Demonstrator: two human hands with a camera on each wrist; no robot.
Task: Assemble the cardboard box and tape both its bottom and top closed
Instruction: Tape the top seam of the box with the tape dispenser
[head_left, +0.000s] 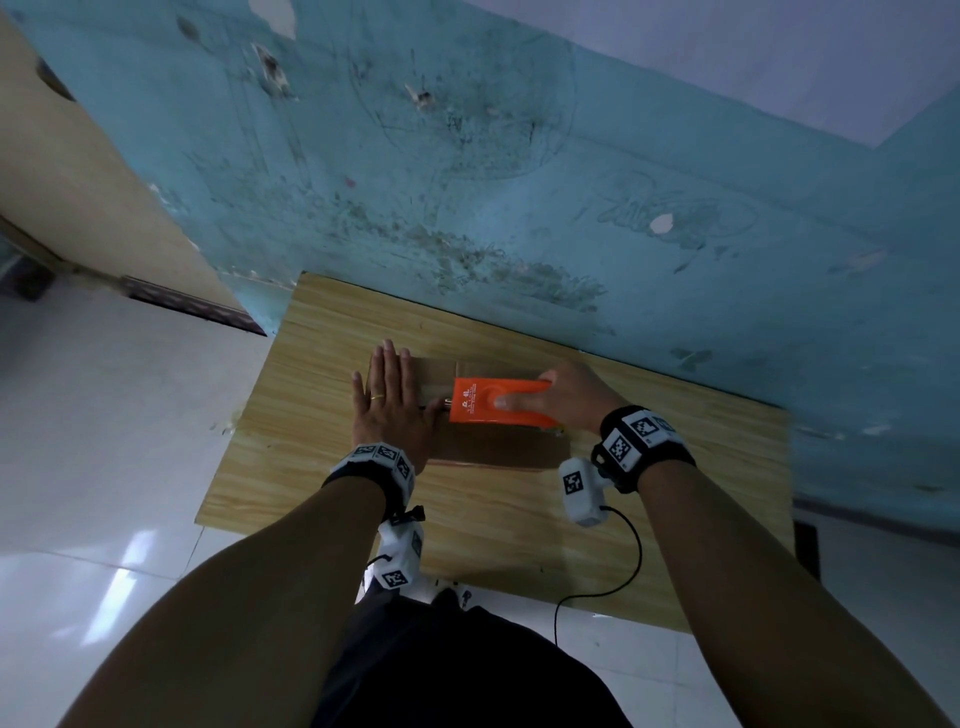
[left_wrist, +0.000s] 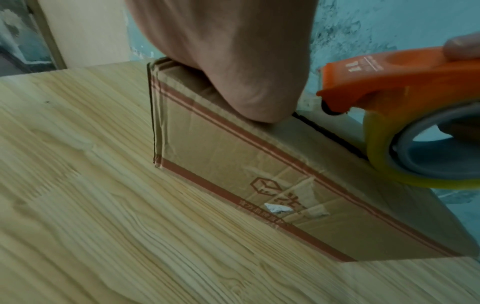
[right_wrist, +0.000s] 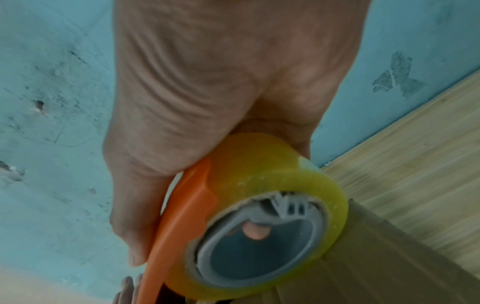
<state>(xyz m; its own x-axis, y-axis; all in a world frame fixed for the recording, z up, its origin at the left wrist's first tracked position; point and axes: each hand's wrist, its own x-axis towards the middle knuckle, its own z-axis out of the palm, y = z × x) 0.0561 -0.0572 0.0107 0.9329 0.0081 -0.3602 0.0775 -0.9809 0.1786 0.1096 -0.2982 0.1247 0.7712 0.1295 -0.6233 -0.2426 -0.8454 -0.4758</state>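
Observation:
A brown cardboard box (head_left: 493, 447) (left_wrist: 259, 164) stands on the wooden table (head_left: 311, 467), its top flaps folded down. My left hand (head_left: 387, 400) (left_wrist: 233, 61) lies flat with straight fingers on the box's left end and presses the flaps down. My right hand (head_left: 561, 395) (right_wrist: 207, 102) grips an orange tape dispenser (head_left: 496, 400) (left_wrist: 389, 82) (right_wrist: 176, 226) that rests on the box top along the middle seam. Its roll of yellowish clear tape (left_wrist: 415, 154) (right_wrist: 272, 195) sits on the cardboard. A strip of tape runs from the dispenser's front toward my left hand.
The table (left_wrist: 103, 205) stands against a scuffed blue wall (head_left: 519, 182). White tiled floor (head_left: 104, 441) lies to the left, with a beige door (head_left: 78, 156) beyond. A black cable (head_left: 623, 571) hangs from my right wrist over the table's near edge.

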